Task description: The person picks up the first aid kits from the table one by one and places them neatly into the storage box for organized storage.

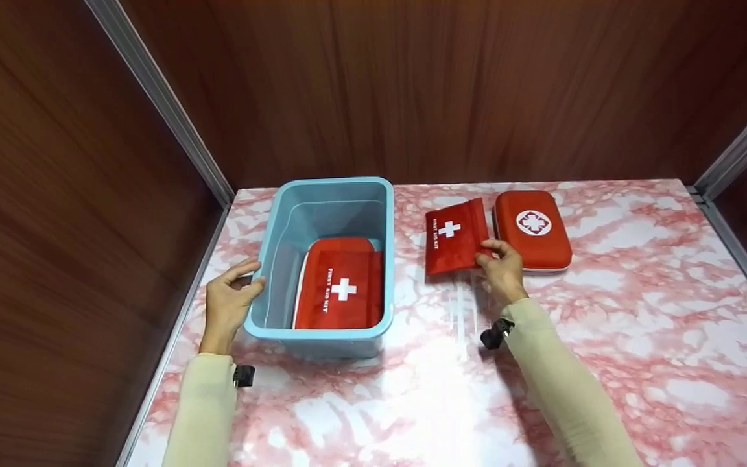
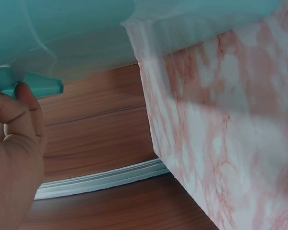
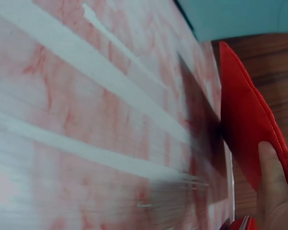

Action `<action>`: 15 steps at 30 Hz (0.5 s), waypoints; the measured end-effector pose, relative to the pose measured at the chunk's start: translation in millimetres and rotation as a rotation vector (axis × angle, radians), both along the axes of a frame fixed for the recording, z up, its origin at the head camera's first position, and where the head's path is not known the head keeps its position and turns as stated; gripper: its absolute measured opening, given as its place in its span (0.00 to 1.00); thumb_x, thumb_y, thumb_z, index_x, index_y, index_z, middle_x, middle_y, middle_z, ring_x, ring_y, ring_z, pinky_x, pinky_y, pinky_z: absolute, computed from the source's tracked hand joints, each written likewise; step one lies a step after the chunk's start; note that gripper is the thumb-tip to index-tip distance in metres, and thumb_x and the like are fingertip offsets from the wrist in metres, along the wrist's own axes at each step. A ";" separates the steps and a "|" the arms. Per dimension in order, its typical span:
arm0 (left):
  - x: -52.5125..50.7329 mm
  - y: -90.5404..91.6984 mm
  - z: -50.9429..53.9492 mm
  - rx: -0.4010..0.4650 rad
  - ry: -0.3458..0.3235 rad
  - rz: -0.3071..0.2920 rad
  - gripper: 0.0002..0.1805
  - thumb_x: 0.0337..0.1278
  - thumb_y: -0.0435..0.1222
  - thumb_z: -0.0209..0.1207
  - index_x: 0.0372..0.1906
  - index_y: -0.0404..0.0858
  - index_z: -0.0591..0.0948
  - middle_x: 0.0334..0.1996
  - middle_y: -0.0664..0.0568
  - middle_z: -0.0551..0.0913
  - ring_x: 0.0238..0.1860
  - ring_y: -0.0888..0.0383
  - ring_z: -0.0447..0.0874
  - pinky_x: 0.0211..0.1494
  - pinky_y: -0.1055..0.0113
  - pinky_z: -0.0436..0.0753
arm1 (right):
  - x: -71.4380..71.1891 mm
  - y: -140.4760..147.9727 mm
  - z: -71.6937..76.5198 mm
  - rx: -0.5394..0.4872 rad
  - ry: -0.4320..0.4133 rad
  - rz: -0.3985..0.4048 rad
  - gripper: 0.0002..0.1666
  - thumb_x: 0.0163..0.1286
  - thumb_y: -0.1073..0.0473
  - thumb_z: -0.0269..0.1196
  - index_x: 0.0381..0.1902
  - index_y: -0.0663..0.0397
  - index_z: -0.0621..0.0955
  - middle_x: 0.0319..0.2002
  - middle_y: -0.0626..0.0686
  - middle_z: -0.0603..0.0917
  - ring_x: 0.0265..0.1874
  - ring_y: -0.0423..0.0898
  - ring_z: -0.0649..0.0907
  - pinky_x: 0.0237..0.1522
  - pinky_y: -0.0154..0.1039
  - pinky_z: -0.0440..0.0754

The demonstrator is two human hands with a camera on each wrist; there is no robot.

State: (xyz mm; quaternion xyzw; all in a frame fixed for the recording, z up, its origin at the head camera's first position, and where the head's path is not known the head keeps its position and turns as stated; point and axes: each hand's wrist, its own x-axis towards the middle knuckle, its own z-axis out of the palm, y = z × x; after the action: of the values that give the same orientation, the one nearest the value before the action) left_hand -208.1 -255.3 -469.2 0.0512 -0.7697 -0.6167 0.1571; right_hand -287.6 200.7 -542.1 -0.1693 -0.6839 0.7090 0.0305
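Note:
My left hand [image 1: 231,301] grips the left rim of a light blue plastic bin [image 1: 321,334]; in the left wrist view, thumb and fingers [image 2: 31,108] meet at the rim. Inside the bin, a flat red first aid pouch [image 1: 354,305] with a white cross lies over a red case [image 1: 341,245]. To the bin's right, my right hand [image 1: 502,269] pinches a second red first aid pouch [image 1: 458,243] by its right edge. That pouch is tilted, and the right wrist view shows its underside [image 3: 245,120] above the table with a shadow below.
A red zipped case [image 1: 532,233] with a white round emblem lies just right of the held pouch. The pink-and-white marbled table [image 1: 659,337] bears strips of clear tape [image 1: 461,311]. Dark wood panels [image 1: 412,91] stand behind and at both sides, with metal edge strips.

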 end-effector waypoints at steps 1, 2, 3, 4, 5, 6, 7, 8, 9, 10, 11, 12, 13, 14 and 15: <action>0.1 0.1 -0.1 -0.003 0.002 0.000 0.17 0.53 0.21 0.66 0.50 0.23 0.84 0.58 0.36 0.81 0.39 0.62 0.82 0.42 0.79 0.79 | 0.5 -0.1 0.4 0.003 0.019 -0.005 0.19 0.66 0.73 0.60 0.55 0.63 0.76 0.39 0.53 0.77 0.23 0.46 0.86 0.15 0.32 0.77; 0.1 0.2 -0.3 -0.004 0.003 0.000 0.17 0.53 0.21 0.66 0.50 0.24 0.84 0.57 0.36 0.81 0.39 0.62 0.82 0.42 0.79 0.79 | 1.0 -0.1 0.8 0.017 0.044 -0.007 0.19 0.66 0.74 0.60 0.55 0.65 0.76 0.38 0.53 0.78 0.22 0.44 0.85 0.17 0.33 0.79; 0.1 0.4 -0.4 -0.006 0.003 0.001 0.16 0.53 0.21 0.66 0.50 0.24 0.84 0.57 0.36 0.81 0.39 0.62 0.82 0.42 0.79 0.79 | 1.6 -0.2 1.0 0.025 0.068 -0.011 0.18 0.65 0.75 0.60 0.54 0.67 0.77 0.37 0.53 0.78 0.21 0.43 0.84 0.19 0.33 0.80; 0.2 0.5 -0.5 -0.009 0.000 0.002 0.17 0.53 0.21 0.66 0.50 0.24 0.84 0.57 0.36 0.81 0.40 0.62 0.82 0.42 0.79 0.79 | 2.1 -0.3 1.2 0.035 0.090 -0.014 0.18 0.64 0.75 0.60 0.53 0.69 0.77 0.36 0.54 0.79 0.20 0.41 0.83 0.20 0.33 0.81; 0.1 0.4 -0.6 -0.010 -0.003 0.004 0.17 0.53 0.21 0.66 0.50 0.24 0.84 0.57 0.36 0.81 0.40 0.62 0.82 0.43 0.79 0.79 | 2.7 -0.6 1.7 0.042 0.111 -0.017 0.17 0.64 0.76 0.60 0.52 0.70 0.77 0.35 0.54 0.79 0.20 0.40 0.82 0.21 0.33 0.82; 0.0 0.2 -0.7 -0.010 -0.006 0.006 0.17 0.53 0.21 0.66 0.50 0.24 0.84 0.58 0.36 0.81 0.40 0.63 0.81 0.43 0.79 0.78 | 3.3 -0.9 2.2 0.048 0.125 -0.018 0.17 0.64 0.76 0.60 0.51 0.71 0.77 0.34 0.53 0.79 0.20 0.39 0.81 0.22 0.33 0.82; -0.1 0.1 -0.8 -0.008 -0.011 0.008 0.17 0.53 0.21 0.66 0.50 0.23 0.84 0.58 0.36 0.81 0.39 0.63 0.81 0.43 0.80 0.78 | 3.6 -1.2 2.6 0.053 0.135 -0.019 0.17 0.63 0.77 0.60 0.51 0.72 0.77 0.33 0.53 0.79 0.20 0.38 0.80 0.22 0.32 0.81; -0.4 -0.2 -0.8 -0.008 -0.016 0.010 0.17 0.53 0.21 0.66 0.50 0.23 0.84 0.58 0.36 0.80 0.39 0.64 0.81 0.43 0.80 0.78 | 4.1 -1.5 3.3 0.058 0.143 -0.021 0.16 0.63 0.77 0.60 0.50 0.72 0.77 0.32 0.52 0.79 0.20 0.38 0.80 0.21 0.31 0.81; -0.3 -0.3 -0.4 -0.008 -0.022 0.010 0.18 0.53 0.21 0.66 0.51 0.23 0.84 0.59 0.36 0.80 0.39 0.65 0.81 0.43 0.80 0.78 | 4.4 -2.0 3.9 0.053 0.145 -0.024 0.16 0.63 0.77 0.61 0.50 0.72 0.78 0.32 0.51 0.79 0.21 0.37 0.79 0.21 0.31 0.80; 0.0 -0.3 0.4 -0.009 -0.028 0.011 0.18 0.53 0.22 0.66 0.51 0.23 0.83 0.59 0.36 0.80 0.39 0.66 0.81 0.43 0.80 0.77 | 4.8 -2.2 4.8 0.050 0.150 -0.025 0.16 0.63 0.77 0.61 0.50 0.72 0.78 0.31 0.49 0.79 0.22 0.36 0.79 0.22 0.30 0.80; 0.5 0.0 1.6 -0.007 -0.034 0.012 0.18 0.53 0.21 0.66 0.51 0.23 0.83 0.60 0.36 0.79 0.39 0.66 0.80 0.42 0.81 0.77 | 5.2 -2.6 5.8 0.047 0.154 -0.029 0.16 0.63 0.78 0.61 0.50 0.72 0.78 0.31 0.47 0.79 0.23 0.35 0.79 0.23 0.29 0.79; 1.5 0.8 3.8 -0.006 -0.040 0.011 0.18 0.53 0.21 0.65 0.51 0.23 0.83 0.60 0.35 0.79 0.39 0.66 0.80 0.42 0.81 0.77 | 5.5 -2.9 6.7 0.043 0.160 -0.032 0.16 0.63 0.78 0.61 0.49 0.72 0.78 0.30 0.46 0.79 0.24 0.34 0.78 0.24 0.28 0.79; 3.8 2.5 8.0 -0.009 -0.044 0.008 0.18 0.53 0.21 0.65 0.51 0.22 0.83 0.60 0.34 0.78 0.39 0.66 0.80 0.41 0.81 0.77 | 5.9 -3.1 8.0 0.043 0.166 -0.035 0.15 0.62 0.78 0.61 0.49 0.73 0.78 0.30 0.45 0.79 0.25 0.34 0.78 0.26 0.27 0.79; 5.6 4.1 11.7 -0.012 -0.045 0.006 0.18 0.53 0.21 0.65 0.51 0.22 0.82 0.60 0.33 0.78 0.39 0.65 0.80 0.41 0.81 0.77 | 6.5 -3.3 9.2 0.043 0.171 -0.041 0.15 0.62 0.78 0.61 0.48 0.72 0.78 0.30 0.45 0.79 0.26 0.34 0.78 0.27 0.26 0.78; 7.8 5.9 15.9 -0.016 -0.045 0.003 0.18 0.53 0.21 0.64 0.51 0.21 0.82 0.60 0.33 0.78 0.39 0.64 0.80 0.41 0.81 0.77 | 6.8 -3.3 10.1 0.047 0.175 -0.046 0.15 0.62 0.78 0.61 0.48 0.72 0.78 0.30 0.44 0.79 0.27 0.34 0.78 0.29 0.25 0.78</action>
State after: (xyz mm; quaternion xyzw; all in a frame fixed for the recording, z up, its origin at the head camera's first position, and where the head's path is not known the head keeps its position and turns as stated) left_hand -200.3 -249.4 -453.4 0.0648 -0.7778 -0.6090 0.1412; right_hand -280.8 197.4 -532.0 -0.1215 -0.6909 0.7041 0.1105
